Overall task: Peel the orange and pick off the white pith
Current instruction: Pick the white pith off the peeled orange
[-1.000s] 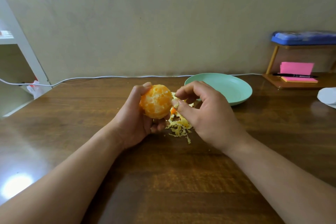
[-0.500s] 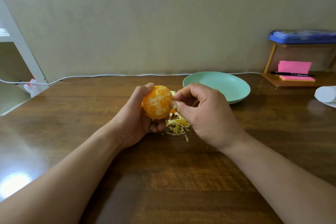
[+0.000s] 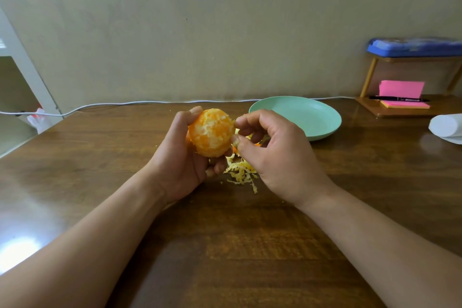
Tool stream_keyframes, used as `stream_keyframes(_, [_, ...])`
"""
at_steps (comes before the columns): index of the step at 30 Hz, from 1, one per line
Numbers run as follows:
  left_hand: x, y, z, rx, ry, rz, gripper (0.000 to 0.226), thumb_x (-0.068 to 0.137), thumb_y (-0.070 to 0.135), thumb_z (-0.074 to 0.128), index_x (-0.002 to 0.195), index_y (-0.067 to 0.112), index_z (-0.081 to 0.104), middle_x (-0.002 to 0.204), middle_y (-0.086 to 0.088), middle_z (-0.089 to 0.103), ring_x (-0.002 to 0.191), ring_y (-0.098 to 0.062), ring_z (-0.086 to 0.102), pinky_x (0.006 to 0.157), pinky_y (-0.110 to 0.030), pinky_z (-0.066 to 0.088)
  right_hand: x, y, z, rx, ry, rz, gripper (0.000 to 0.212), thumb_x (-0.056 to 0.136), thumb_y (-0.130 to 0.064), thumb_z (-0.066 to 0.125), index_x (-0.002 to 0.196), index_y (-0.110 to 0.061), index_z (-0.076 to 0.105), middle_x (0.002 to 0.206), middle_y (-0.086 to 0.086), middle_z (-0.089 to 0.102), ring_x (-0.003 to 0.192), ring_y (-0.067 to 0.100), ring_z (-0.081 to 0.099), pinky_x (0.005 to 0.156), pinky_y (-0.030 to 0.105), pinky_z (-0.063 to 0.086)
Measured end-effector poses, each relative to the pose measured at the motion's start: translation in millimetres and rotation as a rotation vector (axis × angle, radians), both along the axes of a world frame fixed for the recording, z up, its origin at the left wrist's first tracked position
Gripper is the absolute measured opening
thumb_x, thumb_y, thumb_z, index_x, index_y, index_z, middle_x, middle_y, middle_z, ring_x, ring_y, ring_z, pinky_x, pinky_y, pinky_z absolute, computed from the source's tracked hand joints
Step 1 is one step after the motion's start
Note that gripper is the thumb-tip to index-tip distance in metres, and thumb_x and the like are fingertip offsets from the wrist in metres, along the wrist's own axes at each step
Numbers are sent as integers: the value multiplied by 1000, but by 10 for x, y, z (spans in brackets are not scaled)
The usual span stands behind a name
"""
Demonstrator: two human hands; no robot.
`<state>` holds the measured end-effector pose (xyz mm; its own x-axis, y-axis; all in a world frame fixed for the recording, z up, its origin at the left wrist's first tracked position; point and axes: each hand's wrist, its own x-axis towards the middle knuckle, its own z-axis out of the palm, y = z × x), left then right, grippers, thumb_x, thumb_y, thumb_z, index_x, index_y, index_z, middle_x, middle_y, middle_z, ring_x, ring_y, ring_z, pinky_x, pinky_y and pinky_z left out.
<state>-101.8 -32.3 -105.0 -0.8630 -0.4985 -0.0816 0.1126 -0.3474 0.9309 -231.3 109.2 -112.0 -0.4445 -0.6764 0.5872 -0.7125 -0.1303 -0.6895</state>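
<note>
**Pith removal, right flank of fruit**

Layout: the desk (image 3: 100, 162) carries a green plate (image 3: 295, 117) behind my right hand, with nothing in the part I can see. My left hand (image 3: 180, 157) grips the peeled orange (image 3: 211, 132) from the left, thumb over the top and fingers curled underneath, and holds it above the desk in front of the plate. My right hand (image 3: 277, 155) is curled. Its thumb and forefinger nip a bit of pith (image 3: 234, 120) on the orange's right side, and the other fingers are tucked in and hold nothing. I cannot tell if that bit has come free yet. The pile of scraps (image 3: 241, 174) lies on the desk under my right hand.

Status: the skin is off. Pale webbing covers much of the side facing me, so I judge the picking is well along but not finished.

Method:
- Catch each strand at its loose end with the nail.
- Pull along the surface, not outward, so the segment membrane doesn't tear and leak.
- Keep the left grip light, because squeezing will burst the flesh.
- Turn the orange a little after each pull to bring up a new patch.
- Drop the bits on the one pile.

Change from half a second ago:
- The orange sits slightly higher and further left.
- My forefinger has moved up toward the top right of the fruit, so the pinch is a little wider.
- The pile and plate are unmoved.
</note>
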Motion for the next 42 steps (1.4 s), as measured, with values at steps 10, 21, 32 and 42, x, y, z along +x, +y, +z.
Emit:
stream_keyframes(10, [7, 7, -15, -111, -78, -15, 60, 101, 62, 39, 107, 8, 66, 81, -15, 63, 61, -25, 53, 53, -30, 41, -49, 2, 26, 13, 170, -57, 12, 95, -22, 79, 106, -21, 76, 95, -17, 67, 91, 1, 62, 72, 13, 51])
stream_keyframes(21, [-31, 34, -34, -173, -123, -4, 61, 105, 58, 37, 108, 4, 65, 77, -14, 64, 60, -27, 53, 50, -30, 42, -134, -46, 54, 33, 552, -143, 6, 92, -18, 74, 89, -17, 70, 84, -6, 62, 82, 12, 54, 67, 32, 48])
stream_keyframes(32, [-39, 14, -59, -210, -101, -38, 57, 104, 55, 37, 106, 5, 65, 76, -13, 61, 58, -25, 51, 49, -30, 39, -87, -3, 71, 55, 226, -49, 10, 88, -15, 76, 82, -19, 69, 76, -8, 63, 72, 11, 59, 61, 25, 50])
stream_keyframes(42, [18, -9, -37, -81, -29, -114, 61, 89, 60, 51, 113, 5, 63, 85, -20, 62, 56, -25, 53, 47, -27, 44, -128, -9, 88, 57, -404, 241, 7, 93, -4, 72, 90, -11, 74, 80, 1, 64, 73, 12, 58, 66, 33, 54])
